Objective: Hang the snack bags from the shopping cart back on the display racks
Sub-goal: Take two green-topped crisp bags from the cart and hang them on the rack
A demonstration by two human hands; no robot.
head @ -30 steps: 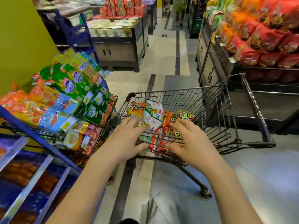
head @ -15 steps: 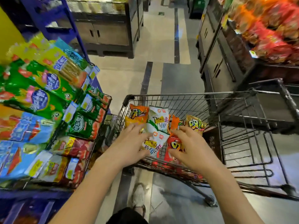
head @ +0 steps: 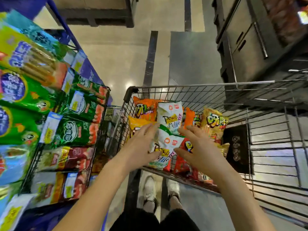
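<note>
A wire shopping cart (head: 196,85) stands in front of me with several snack bags inside. Two white bags lie in the middle, a far one (head: 170,115) and a near one (head: 166,146). Orange bags (head: 144,109) sit to their left, a yellow-orange bag (head: 215,122) to the right, red bags (head: 183,161) underneath. My left hand (head: 141,145) reaches into the cart with straight fingers, its thumb on the near white bag's left edge. My right hand (head: 198,147) is spread, fingers straight, at that bag's right edge over the red bags. Neither hand visibly grips anything.
A blue display rack (head: 66,30) with wire baskets of green, yellow and red snack packs (head: 78,132) stands close on my left, almost touching the cart. A dark steel cabinet (head: 246,47) is at the right. Aisle floor (head: 126,52) lies ahead. My shoes (head: 150,190) show below.
The view has tilted further down and closer over the cart. Both hands have opened wider and now flank the near white bag instead of resting on the pile.
</note>
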